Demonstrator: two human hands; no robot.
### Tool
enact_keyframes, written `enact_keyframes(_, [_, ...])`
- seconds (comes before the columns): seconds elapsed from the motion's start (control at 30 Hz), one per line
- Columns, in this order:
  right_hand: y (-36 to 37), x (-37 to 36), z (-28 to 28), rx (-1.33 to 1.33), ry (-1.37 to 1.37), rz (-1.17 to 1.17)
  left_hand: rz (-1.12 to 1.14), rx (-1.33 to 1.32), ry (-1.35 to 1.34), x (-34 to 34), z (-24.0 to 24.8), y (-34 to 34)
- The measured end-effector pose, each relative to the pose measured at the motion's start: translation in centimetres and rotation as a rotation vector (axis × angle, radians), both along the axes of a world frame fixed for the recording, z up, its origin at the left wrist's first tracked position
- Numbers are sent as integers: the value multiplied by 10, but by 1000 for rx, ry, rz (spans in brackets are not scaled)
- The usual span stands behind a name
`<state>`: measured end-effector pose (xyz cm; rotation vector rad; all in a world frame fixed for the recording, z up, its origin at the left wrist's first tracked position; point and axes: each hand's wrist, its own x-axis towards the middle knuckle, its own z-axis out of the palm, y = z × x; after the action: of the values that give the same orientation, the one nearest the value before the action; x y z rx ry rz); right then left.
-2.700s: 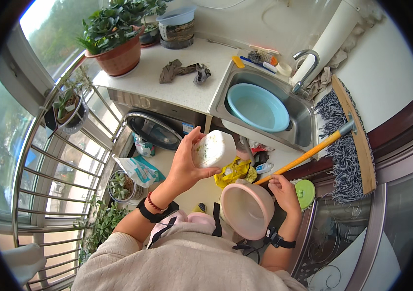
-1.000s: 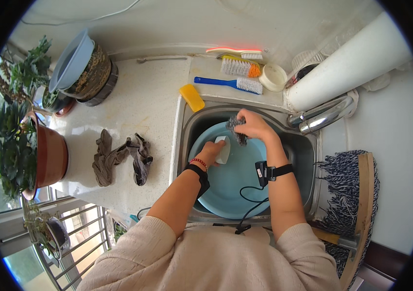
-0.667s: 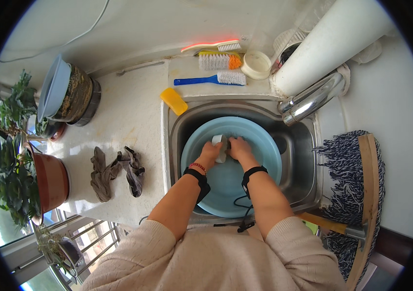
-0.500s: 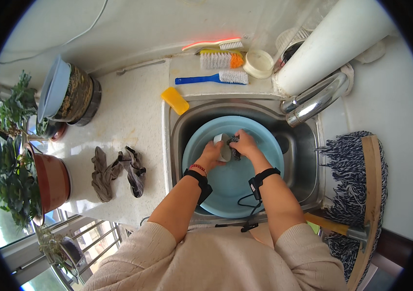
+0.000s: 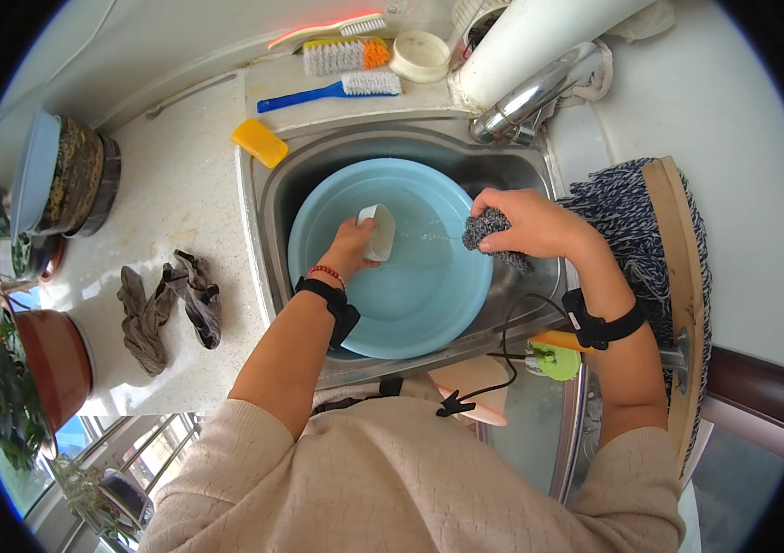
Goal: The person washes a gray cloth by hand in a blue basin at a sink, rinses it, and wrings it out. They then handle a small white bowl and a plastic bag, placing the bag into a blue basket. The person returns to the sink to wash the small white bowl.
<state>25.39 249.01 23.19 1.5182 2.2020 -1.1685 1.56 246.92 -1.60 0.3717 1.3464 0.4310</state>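
Note:
My left hand (image 5: 351, 245) is closed on a small white cup (image 5: 379, 232), tilted over the water in a round light-blue basin (image 5: 392, 348). Past the basin's right rim, my right hand (image 5: 530, 224) pinches a bunched dark grey speckled cloth (image 5: 488, 227), part of which hangs below the fingers. Fine drops show in the air between cup and cloth. The basin sits in a steel sink (image 5: 514, 157).
A yellow soap bar (image 5: 260, 143) lies at the sink's left corner, with several brushes (image 5: 327, 90) behind. Crumpled brownish cloths (image 5: 166, 309) and plant pots (image 5: 53, 359) stand left. A chrome faucet (image 5: 530, 97) and a mop head (image 5: 622, 221) are at right.
My right hand has moved right with the cloth, away from the cup and out past the basin's rim. My left hand keeps the cup over the basin. The whole view has shifted.

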Motion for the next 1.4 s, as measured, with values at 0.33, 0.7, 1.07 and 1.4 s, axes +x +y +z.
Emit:
enact_keyframes(0.33, [28, -65, -210, -58, 283, -313, 185, 41, -57, -10, -15, -2])
enact_keyframes(0.7, [35, -91, -257, 166, 32, -316, 309, 23, -12, -13, -22, -7])
enact_keyframes(1.07, [21, -125, -257, 105, 60, -251, 346, -51, -146, -6, -17, -5])
enact_keyframes(1.4, [24, -107, -249, 162, 175, 114, 270, -233, -299, -14, -40, 7])
